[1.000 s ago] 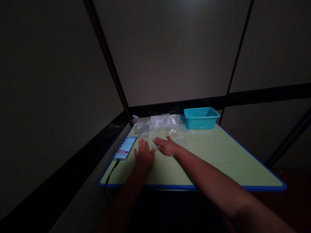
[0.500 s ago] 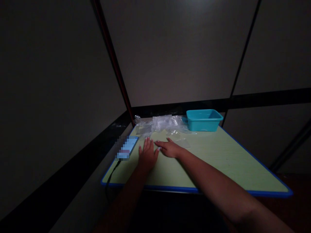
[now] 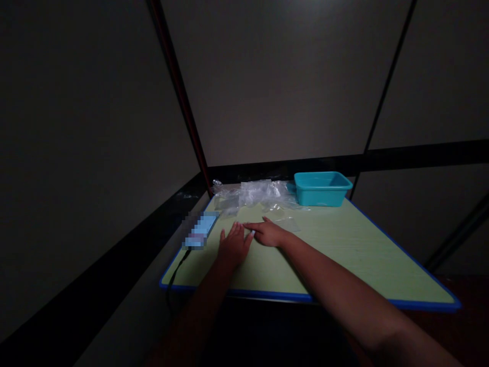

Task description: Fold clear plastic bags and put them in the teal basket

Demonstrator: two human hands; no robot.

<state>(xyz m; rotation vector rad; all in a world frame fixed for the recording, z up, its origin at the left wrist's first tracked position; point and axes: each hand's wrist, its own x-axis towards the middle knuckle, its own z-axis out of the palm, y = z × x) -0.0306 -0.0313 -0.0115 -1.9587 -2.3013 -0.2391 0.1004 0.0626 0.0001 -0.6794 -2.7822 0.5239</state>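
Observation:
My left hand point(image 3: 232, 245) lies on the pale green table, palm down, its fingers stretched forward and its thumb apart. Just to its right, my right hand point(image 3: 267, 234) rests low over the tabletop with fingers extended leftward, their tips at or touching the left fingertips. Whether something thin lies beneath the hands I cannot tell. Beside the right hand is a small clear plastic piece point(image 3: 289, 224), flat on the table. Beyond both hands spreads a pile of crumpled clear plastic bags point(image 3: 254, 193).
A turquoise plastic basin point(image 3: 320, 197) stands at the back right. On the left edge lies a phone with a lit, blurred screen point(image 3: 202, 232), with a black cable point(image 3: 176, 270) hanging from it. The table point(image 3: 355, 255) has a blue rim; dark walls enclose its left and back.
My left fingers have drawn back slightly and shifted right, closer to the right fingertips. My right hand has barely moved. The view has shifted slightly.

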